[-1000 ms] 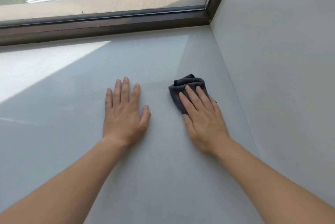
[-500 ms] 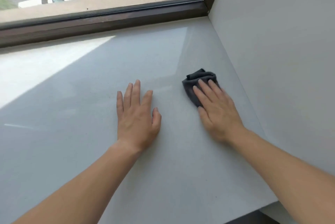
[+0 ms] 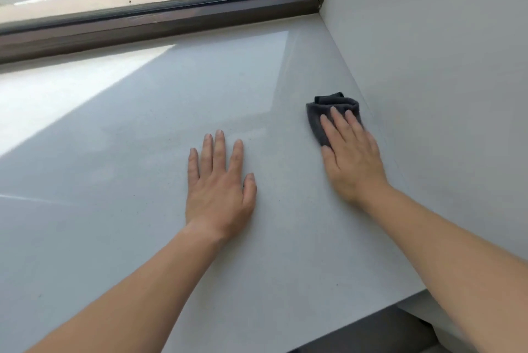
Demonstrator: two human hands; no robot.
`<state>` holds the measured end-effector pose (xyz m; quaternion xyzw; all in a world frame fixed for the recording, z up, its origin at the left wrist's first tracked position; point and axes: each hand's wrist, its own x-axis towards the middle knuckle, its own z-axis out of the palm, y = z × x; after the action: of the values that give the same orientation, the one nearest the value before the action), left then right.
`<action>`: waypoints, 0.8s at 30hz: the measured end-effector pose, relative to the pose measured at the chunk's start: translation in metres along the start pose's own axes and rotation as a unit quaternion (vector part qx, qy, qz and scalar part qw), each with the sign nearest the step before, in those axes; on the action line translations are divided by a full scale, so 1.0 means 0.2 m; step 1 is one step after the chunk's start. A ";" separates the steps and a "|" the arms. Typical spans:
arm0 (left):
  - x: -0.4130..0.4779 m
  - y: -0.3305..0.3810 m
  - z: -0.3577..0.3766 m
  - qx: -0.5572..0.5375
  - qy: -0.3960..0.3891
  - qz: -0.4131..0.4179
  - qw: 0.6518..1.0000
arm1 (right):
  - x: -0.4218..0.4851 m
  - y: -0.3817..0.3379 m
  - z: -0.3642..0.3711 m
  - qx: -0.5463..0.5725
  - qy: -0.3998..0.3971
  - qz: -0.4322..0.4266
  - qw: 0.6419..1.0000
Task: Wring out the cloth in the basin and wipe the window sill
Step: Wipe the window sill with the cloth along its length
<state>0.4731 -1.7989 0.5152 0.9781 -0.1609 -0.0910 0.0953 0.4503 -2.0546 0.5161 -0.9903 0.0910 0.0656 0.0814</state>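
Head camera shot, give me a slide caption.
Right hand presses dark cloth on window sill; left hand rests flat.

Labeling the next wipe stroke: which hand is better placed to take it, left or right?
Right. The right hand lies flat on the cloth, near the side wall. The left hand is bare, palm down on the sill, probably bracing.

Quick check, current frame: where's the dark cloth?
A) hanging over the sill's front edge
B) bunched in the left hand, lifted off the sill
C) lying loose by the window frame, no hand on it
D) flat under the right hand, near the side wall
D: the right hand lies flat on the dark cloth, pressing it onto the sill close to the side wall; the left hand rests bare on the sill.
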 end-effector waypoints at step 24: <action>-0.22 0.14 0.06 -0.003 -0.003 -0.001 1.000 | -0.43 -0.03 0.07 0.014 -0.021 -0.080 0.996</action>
<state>0.4205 -1.8116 0.5171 0.9777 -0.1604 -0.0943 0.0978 0.3655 -2.0317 0.5149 -0.9917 0.0108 0.0783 0.1019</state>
